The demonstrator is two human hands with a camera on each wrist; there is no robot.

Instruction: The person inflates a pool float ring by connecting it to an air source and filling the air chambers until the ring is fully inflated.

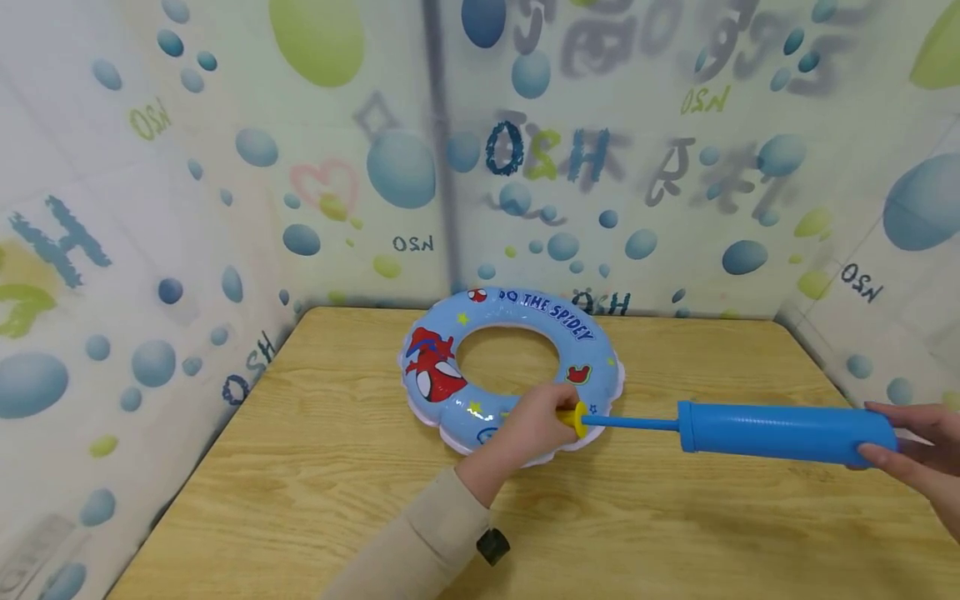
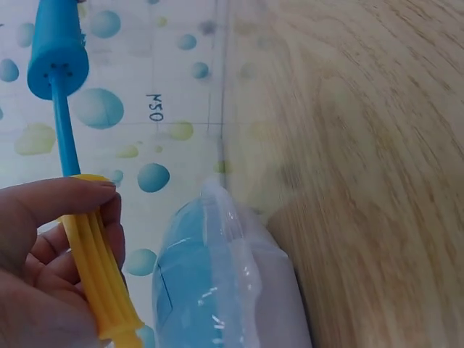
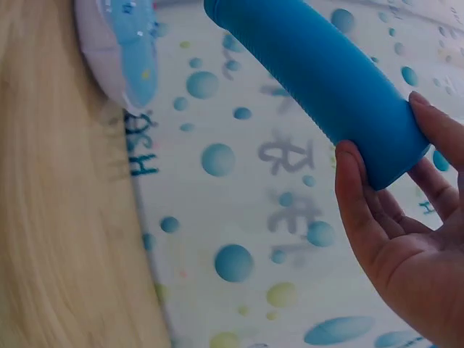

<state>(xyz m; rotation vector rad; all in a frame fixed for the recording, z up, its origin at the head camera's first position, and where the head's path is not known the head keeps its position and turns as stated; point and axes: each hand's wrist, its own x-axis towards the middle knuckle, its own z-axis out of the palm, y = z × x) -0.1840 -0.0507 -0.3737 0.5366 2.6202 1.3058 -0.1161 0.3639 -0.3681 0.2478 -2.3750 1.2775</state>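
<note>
A blue hand pump [image 1: 787,432] is stretched out sideways above the table, its thin blue rod [image 1: 633,423] drawn out of the barrel. My left hand [image 1: 528,425] grips the ribbed yellow end piece [image 2: 98,268] on that rod, thumb and fingers curled round it. At the barrel's far end, my right hand [image 3: 413,239] holds it between thumb and fingertips. An inflated light-blue swim ring [image 1: 442,312] with a red cartoon figure lies flat under and behind the left hand. In the left wrist view the ring [image 2: 196,283] is beside the yellow piece; the hand covers part of it in the head view.
The wooden table [image 1: 300,467] carries the ring near its back edge. Printed fabric walls [image 1: 637,183] with blue and green drops enclose the table at the back and both sides. A small black device [image 1: 492,546] sits at the left sleeve's cuff.
</note>
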